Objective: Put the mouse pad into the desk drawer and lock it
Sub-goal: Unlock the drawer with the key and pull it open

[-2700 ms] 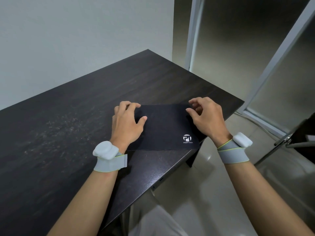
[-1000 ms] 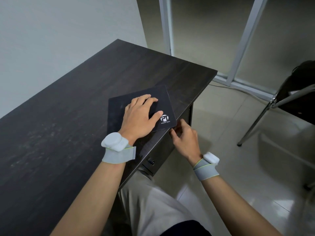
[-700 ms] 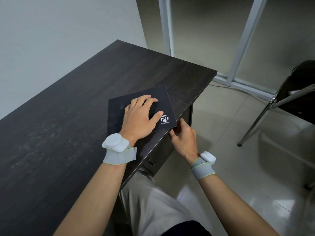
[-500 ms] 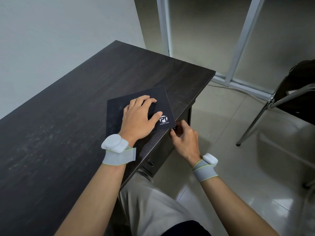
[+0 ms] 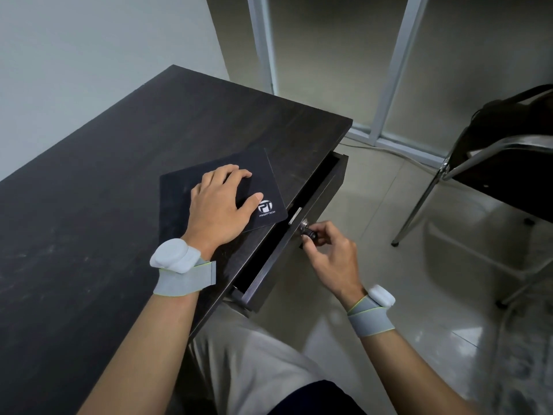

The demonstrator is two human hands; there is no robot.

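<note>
The dark wood-grain desk (image 5: 104, 187) fills the left of the view. On it, near its front right edge, lies the flat black rectangular mouse pad (image 5: 176, 199), its right corner printed in white with a "PT" logo and the word "PROPPTECH". The left hand (image 5: 223, 205) rests palm down on the pad with its fingers spread flat, gripping nothing; a grey wrist strap with a white pod (image 5: 179, 266) sits behind it. Just right of the pad, under the desk's edge, the dark drawer (image 5: 287, 247) stands partly pulled out, showing a dark gap inside. On the drawer's front is a silver lock (image 5: 304, 224), and the right hand (image 5: 332, 253) pinches a small dark key (image 5: 311, 233) there between thumb and fingertips. Well right of the desk stands a black chair with chrome legs (image 5: 493, 172).
</note>
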